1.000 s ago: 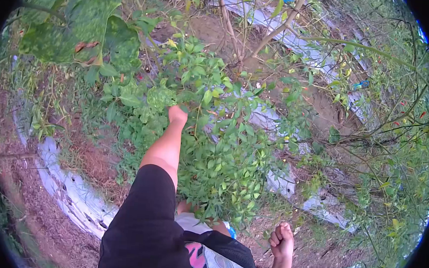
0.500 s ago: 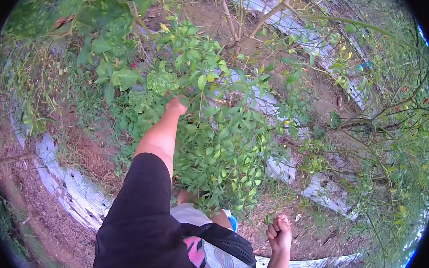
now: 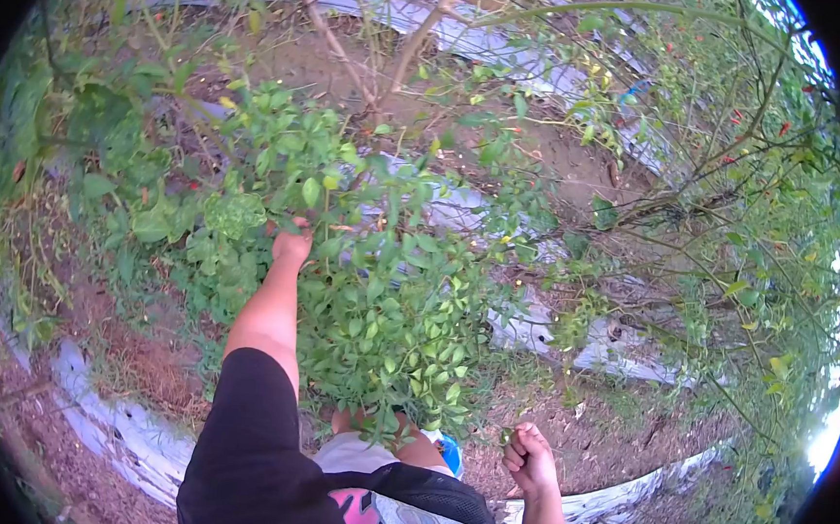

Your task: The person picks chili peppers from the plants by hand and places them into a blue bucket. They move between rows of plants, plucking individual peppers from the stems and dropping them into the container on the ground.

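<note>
My left hand (image 3: 292, 243) reaches forward into a leafy green pepper plant (image 3: 397, 314). Leaves partly cover its fingers, so whether they grip anything is hidden. Broad, pale-mottled leaves (image 3: 233, 215) sit just beside that hand. Close to my body on the right, my right hand (image 3: 531, 457) is held up in a closed fist. A small green bit (image 3: 507, 436) shows at its finger side, too small to name. The fist is apart from the plant.
Strips of silvery plastic mulch (image 3: 120, 436) run along the soil. Bare branches (image 3: 415, 52) rise ahead, and thin stems with small red fruits (image 3: 785, 127) spread at the right. A blue and white object (image 3: 449, 453) is by my legs. A dark bag (image 3: 433, 492) hangs at my waist.
The view has shifted, so plants and both arms sit lower, with the left hand further left in the picture. The left hand stays among the leaves. The right fist remains closed, its green bit now clearer.
</note>
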### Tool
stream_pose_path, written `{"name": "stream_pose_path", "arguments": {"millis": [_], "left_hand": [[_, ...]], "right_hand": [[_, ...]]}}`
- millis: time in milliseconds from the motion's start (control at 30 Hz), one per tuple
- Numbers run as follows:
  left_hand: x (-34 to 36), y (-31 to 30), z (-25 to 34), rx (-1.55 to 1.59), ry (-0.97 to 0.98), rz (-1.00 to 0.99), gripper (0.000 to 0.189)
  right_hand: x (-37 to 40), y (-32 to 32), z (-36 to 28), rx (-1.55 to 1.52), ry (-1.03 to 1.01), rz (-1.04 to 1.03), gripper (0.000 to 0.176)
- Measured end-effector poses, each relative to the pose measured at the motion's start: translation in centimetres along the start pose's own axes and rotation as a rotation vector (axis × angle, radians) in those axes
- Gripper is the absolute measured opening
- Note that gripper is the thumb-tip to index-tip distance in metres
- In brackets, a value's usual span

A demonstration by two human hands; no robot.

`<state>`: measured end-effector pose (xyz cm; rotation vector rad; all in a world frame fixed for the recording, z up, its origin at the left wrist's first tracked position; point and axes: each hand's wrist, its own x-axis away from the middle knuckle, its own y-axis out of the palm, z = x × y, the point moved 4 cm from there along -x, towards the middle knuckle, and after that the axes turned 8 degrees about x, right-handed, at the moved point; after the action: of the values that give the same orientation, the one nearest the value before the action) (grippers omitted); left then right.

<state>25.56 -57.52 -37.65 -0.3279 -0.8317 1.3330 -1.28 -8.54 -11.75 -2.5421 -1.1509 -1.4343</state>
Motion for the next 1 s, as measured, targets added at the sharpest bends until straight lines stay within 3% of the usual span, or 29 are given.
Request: {"name": "stream_pose_path", "arguments": {"millis": [100, 200, 300, 400, 500, 567, 700, 733, 767, 800, 833, 867, 900, 1000], "left_hand": [[0.7, -1.3, 2.2, -0.122, 0.166, 0.023, 0.019], [1.2, -2.2, 4.3, -0.328, 0.103, -0.014, 0.018], [0.7, -1.5, 4.0, -0.274, 0.178, -0.045, 0.016], [0.7, -1.1, 4.2, -0.11, 0.134, -0.159, 0.015], [-2.5, 2.3, 0.0, -0.152, 0.249, -0.293, 0.017], [-2.9, 2.7, -0.8, -0.099, 0.124, -0.282, 0.017], [-6.9, 6.2, -5.7, -0.527, 0.268, -0.242, 0.016], [-6.0, 5.1, -5.7, 0.205, 0.228, -0.082, 0.016], [-4.9, 4.0, -5.8, 0.924, 0.334, 0.048, 0.016], [-4.9, 3.2, -7.4, 1.0, 0.303, -0.007, 0.019], [1.8, -2.2, -1.4, 0.478, 0.374, 0.391, 0.023], [3.8, -3.0, -1.4, 0.531, 0.326, 0.436, 0.022], [7.0, -4.8, -0.9, 0.607, 0.445, 0.515, 0.018], [17.2, -8.8, 2.9, 0.763, 0.404, 0.457, 0.013]], "right_hand": [[-0.1, 0.0, -0.1, -0.012, 0.016, 0.015, 0.002], [-0.2, 0.2, -0.4, -0.002, 0.019, 0.026, 0.002], [-0.5, -0.1, -0.7, -0.003, 0.017, 0.01, 0.002], [-0.7, 0.0, -0.9, -0.006, 0.019, 0.014, 0.002], [-1.0, -0.1, -0.8, -0.01, 0.022, 0.01, 0.002], [-1.3, -0.2, -0.7, -0.014, 0.03, -0.008, 0.002], [-1.3, 0.3, -1.1, 0.015, 0.049, -0.008, 0.002], [-1.3, 0.6, -1.2, 0.011, 0.046, -0.014, 0.001], [-1.2, 0.8, -1.4, 0.003, 0.031, -0.023, 0.002], [-1.4, 0.5, -1.1, -0.017, 0.033, -0.033, 0.003], [-1.2, 0.9, -1.4, -0.013, 0.024, -0.059, 0.004], [-1.0, 1.4, -1.5, -0.021, 0.012, -0.093, 0.004], [-0.8, 1.9, -1.6, -0.027, 0.001, -0.128, 0.005], [0.2, 4.8, -2.4, -0.061, -0.02, -0.239, 0.005]]}}
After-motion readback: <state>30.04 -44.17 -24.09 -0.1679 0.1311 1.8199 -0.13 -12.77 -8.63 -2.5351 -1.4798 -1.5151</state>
